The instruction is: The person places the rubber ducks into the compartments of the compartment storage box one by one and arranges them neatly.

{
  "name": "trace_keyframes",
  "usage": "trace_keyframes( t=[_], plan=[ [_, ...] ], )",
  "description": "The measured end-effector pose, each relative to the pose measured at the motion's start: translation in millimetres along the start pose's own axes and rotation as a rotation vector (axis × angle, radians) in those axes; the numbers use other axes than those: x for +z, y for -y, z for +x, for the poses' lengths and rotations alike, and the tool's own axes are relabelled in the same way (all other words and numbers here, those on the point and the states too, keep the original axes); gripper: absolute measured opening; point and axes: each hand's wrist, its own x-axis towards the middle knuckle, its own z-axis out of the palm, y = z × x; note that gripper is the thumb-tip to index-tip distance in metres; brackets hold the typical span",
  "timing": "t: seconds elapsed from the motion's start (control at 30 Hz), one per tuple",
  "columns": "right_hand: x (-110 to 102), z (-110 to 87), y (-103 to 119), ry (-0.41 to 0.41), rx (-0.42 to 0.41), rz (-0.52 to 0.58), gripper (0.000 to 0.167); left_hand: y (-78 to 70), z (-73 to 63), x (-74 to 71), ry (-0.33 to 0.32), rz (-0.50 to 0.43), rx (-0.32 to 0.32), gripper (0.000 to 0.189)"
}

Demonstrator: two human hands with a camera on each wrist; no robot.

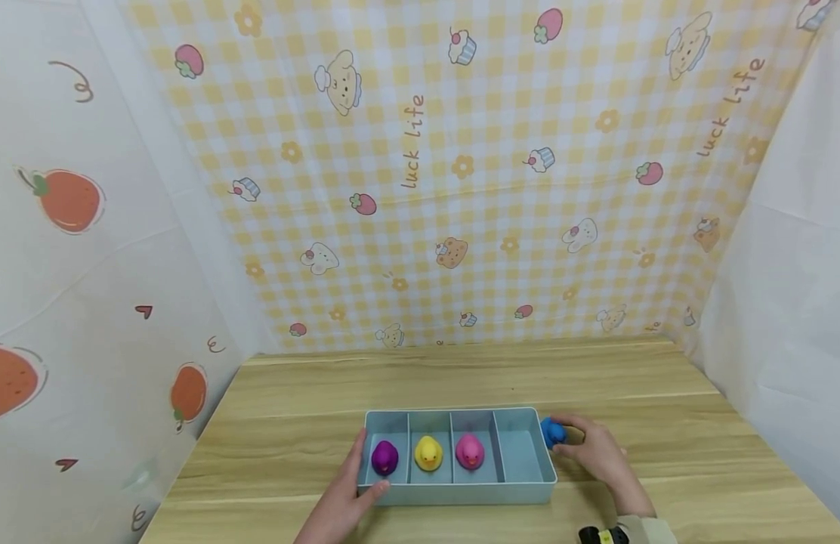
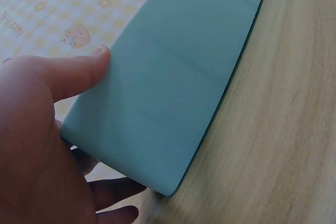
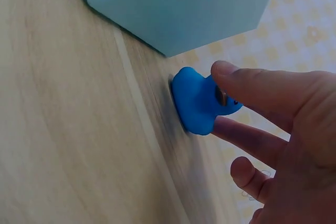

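A blue-grey box [image 1: 461,495] with a row of compartments lies on the table. My left hand [image 1: 343,489] grips its left end, thumb at the front rim and the other fingers along the end wall. Just outside the box's right end, my right hand [image 1: 597,452] pinches a blue toy duck [image 3: 193,100] by the head between thumb and finger. In the right wrist view the duck's base is close to the tabletop. Inside the box sit a purple duck [image 1: 384,458], a yellow duck [image 1: 429,453] and a pink duck [image 1: 470,451], one per compartment; the rightmost compartment [image 1: 522,453] holds nothing.
The wood-grain table [image 1: 291,408] spreads around the box. Behind it hangs a yellow checked cloth [image 1: 427,227] with printed cartoons. White sheets stand at the left [image 1: 121,264] and right [image 1: 780,302]. A black band [image 1: 603,536] is on the right wrist.
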Motion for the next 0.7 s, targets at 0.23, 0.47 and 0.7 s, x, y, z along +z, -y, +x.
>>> trace_keyframes(
  t=[0.23,0.47,0.7],
  plan=[
    [4.5,0.6,-3.7,0.001,-0.015,0.026,0.047,-1.5,0.0,-0.6,0.005,0.002,-0.005,0.088],
    [7.9,-0.2,-6.6,0.0,-0.008,0.085,0.043,-4.7,-1.0,-1.7,0.01,-0.009,-0.015,0.089],
    [7.6,-0.4,-6.8,-0.005,0.018,0.091,0.041,-2.2,-0.4,-0.8,0.012,-0.009,-0.013,0.088]
  ],
)
